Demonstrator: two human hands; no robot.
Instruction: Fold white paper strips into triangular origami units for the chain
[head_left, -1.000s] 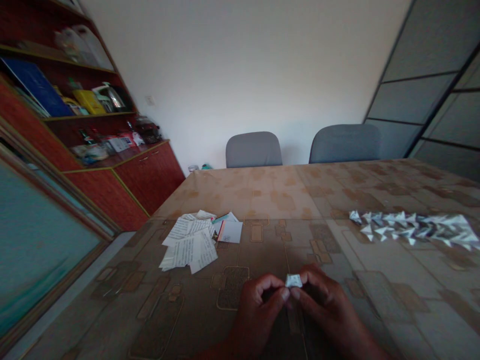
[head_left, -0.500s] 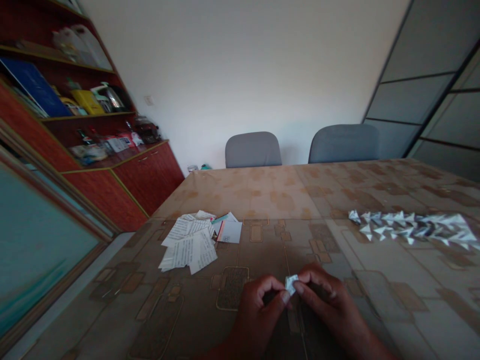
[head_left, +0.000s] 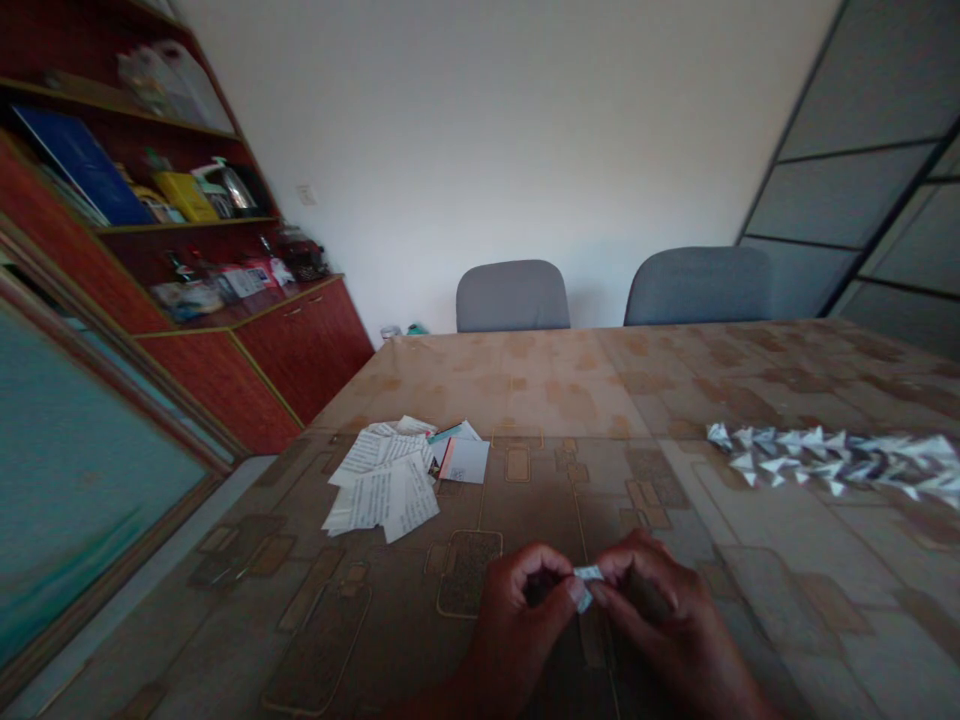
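Observation:
Between my two hands, low over the table, is a small folded piece of printed paper (head_left: 588,573). My left hand (head_left: 529,610) pinches its left side between thumb and forefinger. The right side is pinched by the thumb and forefinger of my right hand (head_left: 656,595). My fingertips cover part of the paper. To the left lies a loose pile of cut printed paper pieces (head_left: 382,490), with a pinkish and white card piece (head_left: 466,461) at its right edge. Rows of folded pointed paper pieces (head_left: 840,460) stand at the right.
A patterned cloth covers the table (head_left: 540,390). Two grey chairs (head_left: 514,297) stand behind its far edge, against a white wall. At the left is a red-brown cabinet (head_left: 300,345) with filled shelves.
The folded paper has tilted between my fingertips and now shows a narrow upper strip with a small part below. The whole view has shifted slightly.

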